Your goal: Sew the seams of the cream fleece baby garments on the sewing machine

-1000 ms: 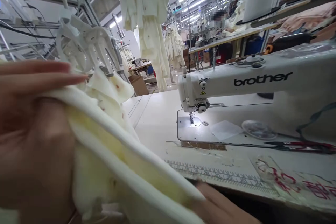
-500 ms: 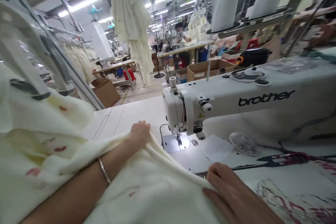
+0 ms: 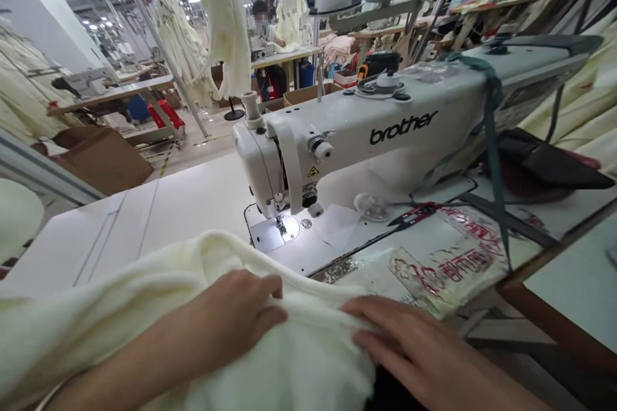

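A cream fabric piece [image 3: 144, 289] lies bunched across the near edge of the white sewing table [image 3: 183, 205]. My left hand [image 3: 236, 314] rests on top of it, fingers curled and pinching a fold. My right hand [image 3: 405, 340] presses on the cloth's right end, fingers closed on its edge. A white Brother sewing machine [image 3: 366, 135] stands just beyond, its needle and metal plate [image 3: 277, 228] a short way past my left fingertips.
Dark thread snips [image 3: 409, 215], a clear bobbin disc [image 3: 371, 205] and printed plastic [image 3: 453, 263] lie right of the plate. Cream garments [image 3: 219, 19] hang behind. Another person [image 3: 263, 19] sits at a far table. Cardboard boxes [image 3: 101, 157] stand left.
The cloth came down from in front of my face onto the table. Both hands drew back toward the near edge, and the view swung right and downward.
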{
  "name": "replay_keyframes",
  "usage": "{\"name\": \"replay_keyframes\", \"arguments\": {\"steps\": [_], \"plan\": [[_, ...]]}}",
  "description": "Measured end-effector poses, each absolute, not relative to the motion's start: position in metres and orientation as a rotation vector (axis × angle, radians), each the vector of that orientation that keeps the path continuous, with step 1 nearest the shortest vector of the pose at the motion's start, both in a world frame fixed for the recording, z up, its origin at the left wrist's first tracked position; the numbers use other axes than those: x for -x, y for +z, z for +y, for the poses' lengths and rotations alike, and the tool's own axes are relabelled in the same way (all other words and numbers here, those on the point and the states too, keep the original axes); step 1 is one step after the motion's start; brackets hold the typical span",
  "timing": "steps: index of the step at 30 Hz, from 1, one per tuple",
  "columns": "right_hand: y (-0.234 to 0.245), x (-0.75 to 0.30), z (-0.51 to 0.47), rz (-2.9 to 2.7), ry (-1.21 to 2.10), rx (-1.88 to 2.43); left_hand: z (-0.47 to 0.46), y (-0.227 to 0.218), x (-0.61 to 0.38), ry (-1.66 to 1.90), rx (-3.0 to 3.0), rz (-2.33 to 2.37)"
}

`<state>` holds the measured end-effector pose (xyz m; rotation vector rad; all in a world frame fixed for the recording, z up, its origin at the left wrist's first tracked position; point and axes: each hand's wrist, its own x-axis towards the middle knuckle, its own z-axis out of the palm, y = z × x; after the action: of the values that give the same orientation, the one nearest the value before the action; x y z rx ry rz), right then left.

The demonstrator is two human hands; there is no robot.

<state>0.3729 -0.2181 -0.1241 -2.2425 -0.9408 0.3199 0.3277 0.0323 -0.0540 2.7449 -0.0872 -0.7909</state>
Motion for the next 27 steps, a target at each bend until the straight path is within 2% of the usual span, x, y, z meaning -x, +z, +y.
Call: {"name": "replay_keyframes", "arguments": {"steps": [7, 12, 15, 19, 23, 27], "plan": [[-0.107, -0.403, -0.211, -0.830, 0.555, 2.087, 0.049, -0.046, -0.347, -0.909, -2.613, -0.204], [-0.115, -0.415, -0.195, -0.894, 0.525, 2.272, 0.023, -0.059, -0.354, -0.804, -2.990, -0.071], [-0.120, -0.419, -0.192, -0.901, 0.531, 2.321, -0.007, -0.067, -0.352, -0.611, -3.119, -0.145], [-0.121, -0.423, -0.195, -0.968, 0.462, 2.320, -0.033, -0.084, -0.354, -0.369, -2.947, -0.230], [-0.117, -0.431, -0.199, -1.008, 0.442, 2.212, -0.030, -0.101, -0.361, -0.335, -2.815, -0.232], [-0.106, -0.446, -0.200, -0.961, 0.635, 2.024, -0.017, -0.099, -0.362, -0.370, -2.608, -0.162]]}}
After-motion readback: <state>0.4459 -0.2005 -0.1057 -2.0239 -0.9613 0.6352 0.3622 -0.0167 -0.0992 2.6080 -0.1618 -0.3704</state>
